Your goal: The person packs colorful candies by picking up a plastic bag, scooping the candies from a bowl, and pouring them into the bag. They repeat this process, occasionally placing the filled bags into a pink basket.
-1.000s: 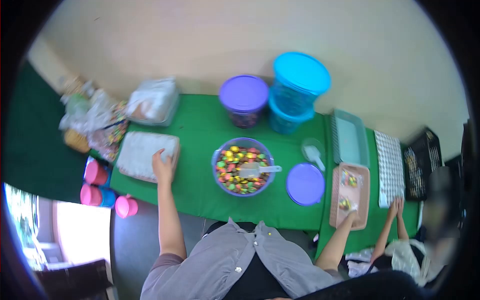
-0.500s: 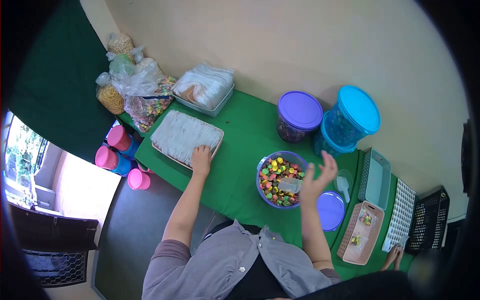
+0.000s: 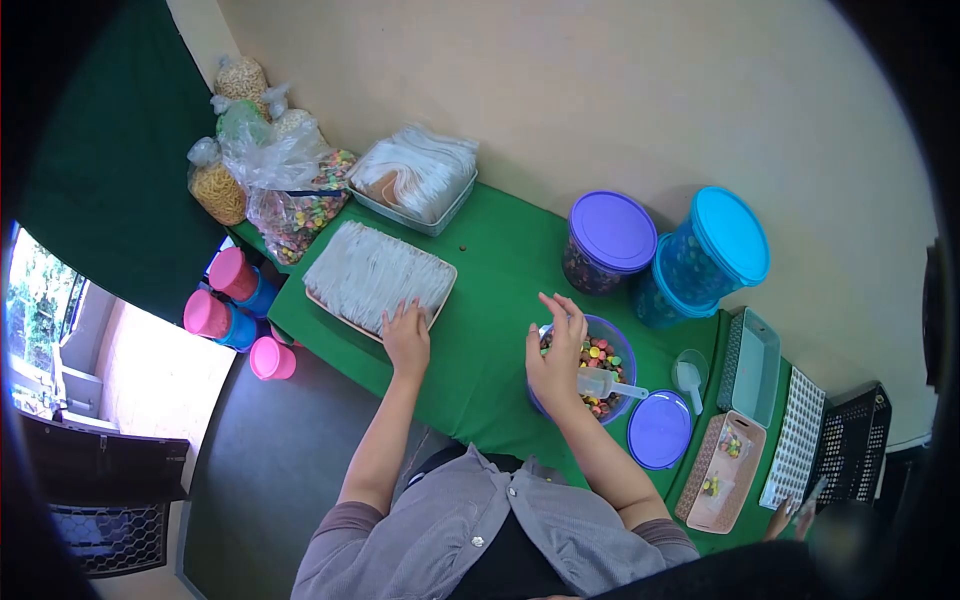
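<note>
My left hand (image 3: 407,345) rests on the near right corner of a basket (image 3: 345,320) packed with clear plastic bags (image 3: 375,268). Its fingers are spread over the bags, with none visibly lifted. My right hand (image 3: 557,368) is above the left side of a purple tub (image 3: 632,362), empty, fingers apart and pointing up. Colourful round candies (image 3: 600,352) fill the tub, partly hidden by that hand. A clear scoop (image 3: 598,382) lies on the candies, its handle over the rim.
Purple lid (image 3: 660,430) and a scoop on a round dish (image 3: 689,376) lie right of the tub. Behind stand lidded buckets (image 3: 610,235). A pink basket (image 3: 712,500) holds filled bags. Another person's hands (image 3: 790,520) are at far right. Snack bags (image 3: 290,215) sit far left.
My right hand has moved left, from the tub's right side to above its left side. My left hand stays on the bags, its fingers more spread. The view has shifted slightly.
</note>
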